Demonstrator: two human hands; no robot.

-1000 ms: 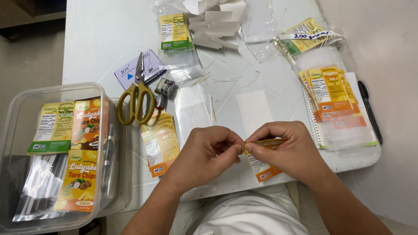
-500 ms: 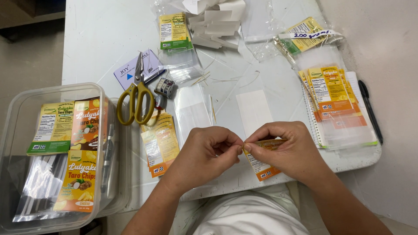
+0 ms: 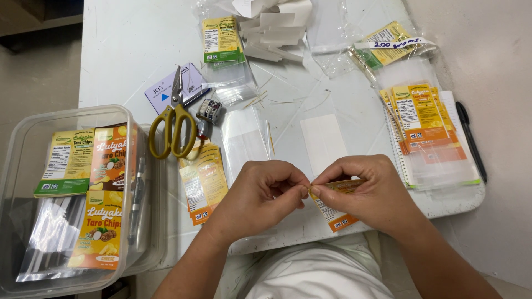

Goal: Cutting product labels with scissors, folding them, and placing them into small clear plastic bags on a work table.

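A: Both hands meet at the near edge of the white table [image 3: 127,50]. Right hand [image 3: 368,191] curls round an orange-and-yellow label [image 3: 332,213], thumb and forefinger pinched on its upper left corner. Left hand [image 3: 260,194] pinches that same corner from the other side, fingertips pressed together and touching the right's

B: How would the label handle?

A: Judging by the bend in it: thin, light, floppy, probably glossy and a bit slick. It curls under the right palm, lower end hanging past the table edge above the lap. Best taken at a corner or edge with the fingertips; a flat grip would crease it

B: Containers?

A: Clear plastic tub [image 3: 22,144] at far left, lidless, half off the table. Inside: printed snack labels, green, orange and yellow, lying on clear plastic bags. Whether anything lies under those I cannot tell

B: Anything else loose?

A: Yellow-handled scissors [image 3: 173,130] just right of the tub, tips on a small pale card. Another orange label [image 3: 204,180] flat beside the left wrist. Stack of bagged labels [image 3: 424,124] on a notebook at right, black pen [image 3: 471,141] along its edge. A heap of white paper strips [image 3: 277,25] at the far side
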